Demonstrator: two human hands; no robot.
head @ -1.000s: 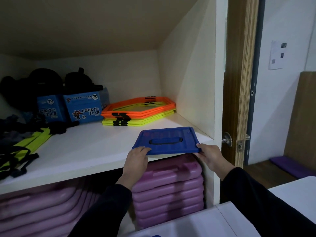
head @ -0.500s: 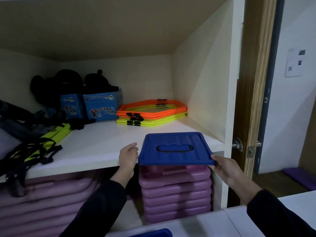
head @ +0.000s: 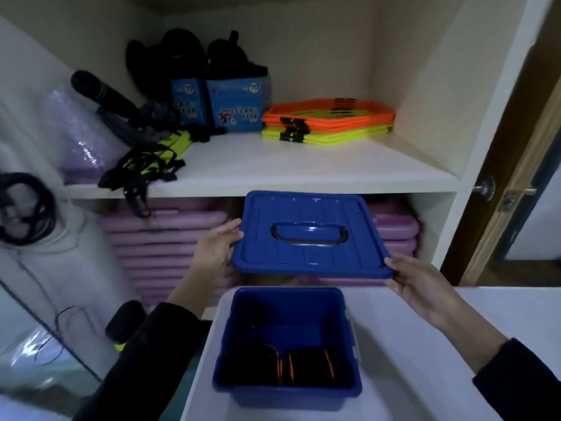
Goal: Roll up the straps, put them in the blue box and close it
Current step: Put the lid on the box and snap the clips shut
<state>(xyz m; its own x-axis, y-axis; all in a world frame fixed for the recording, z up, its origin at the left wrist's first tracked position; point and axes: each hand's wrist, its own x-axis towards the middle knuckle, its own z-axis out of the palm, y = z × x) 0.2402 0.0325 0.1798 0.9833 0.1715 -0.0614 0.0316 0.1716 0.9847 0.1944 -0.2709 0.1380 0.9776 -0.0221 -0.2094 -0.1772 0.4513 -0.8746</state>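
An open blue box (head: pixel 258 387) stands on the white table (head: pixel 425 360) in front of me. Rolled black straps with orange edges (head: pixel 303 370) lie on its floor. A blue lid with a moulded handle (head: pixel 308 235) hangs level in the air above and behind the box, in front of the shelf unit. My left hand (head: pixel 217 247) grips the lid's left edge. My right hand (head: pixel 416 279) holds its front right corner, thumb on top.
A white shelf (head: pixel 273 165) carries orange and yellow hexagon rings (head: pixel 328 121), two blue cartons (head: pixel 233 103), black bags and a tangle of black and yellow straps (head: pixel 148 165). Pink mats (head: pixel 158 238) are stacked below. A wooden door (head: pixel 516 165) stands at right.
The lid has come off the shelf edge and moved toward me, over the box. My left hand, off the lid half a second ago, grips it again. My view has tilted down.
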